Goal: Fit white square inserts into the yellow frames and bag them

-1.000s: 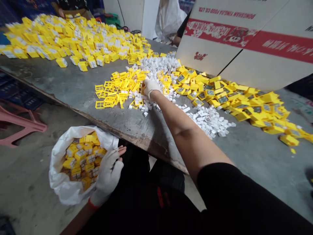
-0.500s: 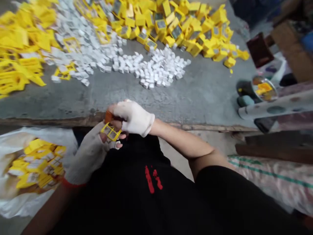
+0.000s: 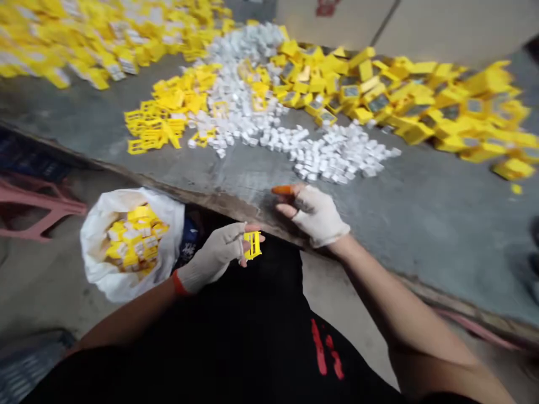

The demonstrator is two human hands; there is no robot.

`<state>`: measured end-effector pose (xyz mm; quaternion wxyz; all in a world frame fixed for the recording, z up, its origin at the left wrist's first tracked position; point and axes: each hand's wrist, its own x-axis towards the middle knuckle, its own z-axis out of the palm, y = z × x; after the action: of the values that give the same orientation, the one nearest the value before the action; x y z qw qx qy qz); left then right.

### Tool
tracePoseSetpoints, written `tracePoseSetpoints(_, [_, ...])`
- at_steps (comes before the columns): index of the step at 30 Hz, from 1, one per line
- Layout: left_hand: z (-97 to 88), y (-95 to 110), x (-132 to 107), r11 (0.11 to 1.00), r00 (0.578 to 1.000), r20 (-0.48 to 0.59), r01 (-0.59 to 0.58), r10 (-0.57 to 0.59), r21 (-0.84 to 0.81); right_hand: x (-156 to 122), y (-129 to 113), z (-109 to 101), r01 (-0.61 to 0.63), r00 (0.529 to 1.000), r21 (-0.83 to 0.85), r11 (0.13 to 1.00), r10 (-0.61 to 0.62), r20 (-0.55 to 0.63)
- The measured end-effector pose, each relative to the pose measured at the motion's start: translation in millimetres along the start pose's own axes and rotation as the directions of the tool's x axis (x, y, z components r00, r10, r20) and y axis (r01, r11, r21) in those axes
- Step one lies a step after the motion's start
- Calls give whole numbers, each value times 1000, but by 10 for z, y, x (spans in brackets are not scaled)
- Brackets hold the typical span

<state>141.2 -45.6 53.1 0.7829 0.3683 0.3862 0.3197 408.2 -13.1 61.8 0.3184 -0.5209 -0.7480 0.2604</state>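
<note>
My left hand [image 3: 214, 252], in a fingerless white glove with a red-orange cuff, grips a small yellow plastic frame [image 3: 252, 245] just off the table's front edge. My right hand [image 3: 318, 216] wears a similar glove and has an orange cover [image 3: 282, 190] on one finger. It hovers by the table edge, with thumb and covered finger apart and nothing visible between them. Beyond it lies a heap of small white pieces [image 3: 324, 154]. A pile of yellow frames [image 3: 160, 123] lies to the left of these pieces.
Yellow box-shaped parts [image 3: 400, 95] spread across the back right of the grey table [image 3: 421, 224]. More yellow parts [image 3: 92, 39] cover the back left. A white sack [image 3: 96, 241] holding yellow-and-white pieces stands below on the left, near a pink stool [image 3: 46, 205].
My hands have parted: the right has moved off the yellow frame towards the table, while the left keeps the frame. The view has swung left, showing more of the sack and the stool.
</note>
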Motion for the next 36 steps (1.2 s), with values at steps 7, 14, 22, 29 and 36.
tracePoseSetpoints(7, [-500,-6,-426,999,921,-390,-22,8,-31,2070,-403,827,130,982,-536,834,-35,184])
tracePoseSetpoints(14, [-808,47,-358,993,893,-438,-115,106,6,2631,-139,876,19,983,-595,804,93,157])
tracePoseSetpoints(22, [-651,175,-87,986,952,-292,-130,94,-108,1230,411,1,31,974,-654,756,125,190])
tracePoseSetpoints(29, [-306,144,20,976,974,-221,9,-59,-219,414,487,-649,-164,969,-618,769,243,44])
tracePoseSetpoints(36, [-177,131,43,981,974,-218,11,-54,-193,185,273,-481,-277,960,-517,810,261,-105])
